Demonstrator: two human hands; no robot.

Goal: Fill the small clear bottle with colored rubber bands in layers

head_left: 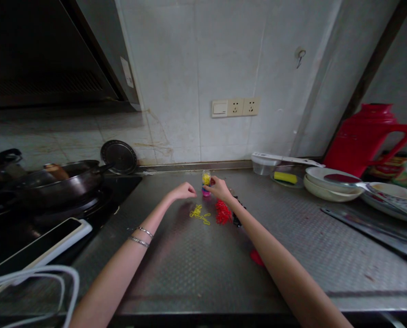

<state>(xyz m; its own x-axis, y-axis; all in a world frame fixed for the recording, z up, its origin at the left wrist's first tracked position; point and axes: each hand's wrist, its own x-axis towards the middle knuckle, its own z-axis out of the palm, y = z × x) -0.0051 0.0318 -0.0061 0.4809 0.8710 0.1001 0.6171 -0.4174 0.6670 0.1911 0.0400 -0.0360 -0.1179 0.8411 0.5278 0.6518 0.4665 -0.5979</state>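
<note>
A small clear jar [206,176] stands on the metal counter, with yellow pieces in its upper part and blue and pink layers below. My right hand [219,188] has its fingers round the jar's right side. To the left of the jar, my left hand [183,191] hangs just above the counter, fingers bent down and pressed together; whatever they hold is too small to make out. Loose yellow loops [198,212] lie below my hands. Beside them is a heap of red loops [223,212], and a black heap [236,218] sits partly behind my right forearm.
A red round piece [256,258] lies under my right forearm. Stove and pan [66,182] are at left, near a white-edged device [53,250] and white cable [74,278]. Stacked bowls [329,189], a yellow sponge [285,177], a knife [367,230] and a red thermos [360,141] occupy the right.
</note>
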